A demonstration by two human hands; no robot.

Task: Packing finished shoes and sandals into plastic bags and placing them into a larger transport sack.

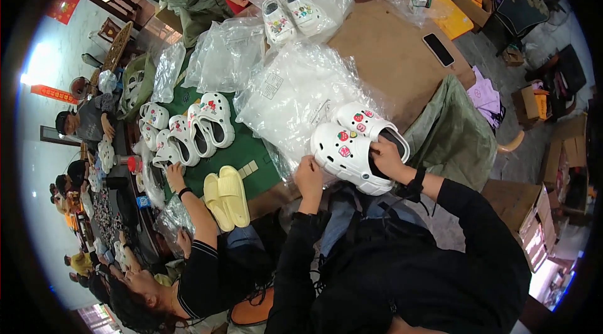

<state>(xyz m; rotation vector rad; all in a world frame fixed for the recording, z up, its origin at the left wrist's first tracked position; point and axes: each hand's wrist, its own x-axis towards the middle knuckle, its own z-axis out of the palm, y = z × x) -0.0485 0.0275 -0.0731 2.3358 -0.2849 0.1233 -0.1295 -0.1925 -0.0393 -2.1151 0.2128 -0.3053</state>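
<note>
Two white clogs (347, 153) with strawberry and other colourful charms lie side by side in front of me, over the near right edge of a large clear plastic bag (295, 92). My right hand (387, 159) is closed on the nearer clog, its fingers inside the foot opening and partly hidden. Just left of that clog's toe, my left hand (308, 177) is closed in a pinch at the bag's near edge. A black band circles my right wrist.
Across the table, a person in a red apron handles another bagged pair of white clogs (292, 14). At left, a person's hand touches decorated white clogs (188, 130) beside yellow slippers (227, 198). A phone (438, 49) lies far right; a green sack (449, 133) hangs near right.
</note>
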